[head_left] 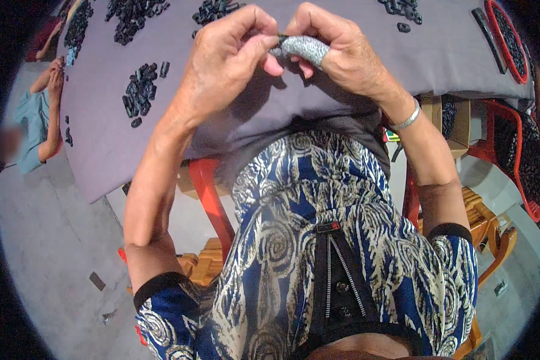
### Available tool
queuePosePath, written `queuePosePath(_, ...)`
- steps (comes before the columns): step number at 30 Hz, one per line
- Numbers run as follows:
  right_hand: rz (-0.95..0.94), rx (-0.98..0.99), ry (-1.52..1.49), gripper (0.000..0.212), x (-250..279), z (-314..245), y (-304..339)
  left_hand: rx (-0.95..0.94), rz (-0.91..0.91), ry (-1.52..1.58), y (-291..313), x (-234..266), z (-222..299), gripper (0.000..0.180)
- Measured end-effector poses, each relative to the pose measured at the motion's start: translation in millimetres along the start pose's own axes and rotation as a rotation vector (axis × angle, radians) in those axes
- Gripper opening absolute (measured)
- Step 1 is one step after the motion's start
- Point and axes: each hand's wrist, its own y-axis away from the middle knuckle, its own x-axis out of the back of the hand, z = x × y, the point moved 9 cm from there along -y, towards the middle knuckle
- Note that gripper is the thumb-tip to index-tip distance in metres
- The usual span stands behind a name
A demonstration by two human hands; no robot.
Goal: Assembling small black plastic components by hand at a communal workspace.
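**Dark piece (280,40) pinched between both hands, above the worktop (102,120)**

Left hand (222,60): thumb and forefinger closed together, tips on the dark piece; other fingers curled beneath. Right hand (355,57): thumb and forefinger likewise brought together on the piece from the opposite side. Right thumb wears a silvery wrap (306,49). Only a sliver of the piece shows between the fingertips; its shape cannot be told.

Right wrist: silver bracelet (408,116). Both forearms bare, raised over the worktop's near edge; worktop covered in grey-purple cloth.

Left of the left hand: small pile (140,93) of black parts, one part (164,69) lying just beside it. Further piles along the far side: one at far left (132,21), one behind the left hand (215,11), one beyond the right hand (402,8).

Far right: red tray (503,51) of dark parts, a black strip (489,39) beside it.

Left edge: a co-worker in a light blue top (35,129), hands together at the worktop.
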Motion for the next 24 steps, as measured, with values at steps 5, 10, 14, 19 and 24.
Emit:
queuePosePath(5, 0.04, -0.045, -0.117, 0.01, -2, 4, 3, -0.041, -0.016, 0.029, 0, -3, -4, 0.009)
queuePosePath(10, 0.092, 0.103, -0.071, 0.013, -4, 7, 2, -0.021, -0.013, 0.184, -1, 3, 2, 0.01)
queuePosePath(14, 0.118, 0.081, -0.008, 0.015, -8, 2, 6, -0.006, -0.012, 0.338, -1, 9, 4, 0.008)
queuePosePath(19, 0.168, 0.133, 0.117, 0.016, -10, -2, 6, 0.181, -0.107, 0.563, -1, 1, -23, 0.016)
queuePosePath(24, 0.198, 0.182, 0.197, 0.017, -10, -4, 6, 0.337, -0.176, 0.791, -2, -14, -40, 0.022)
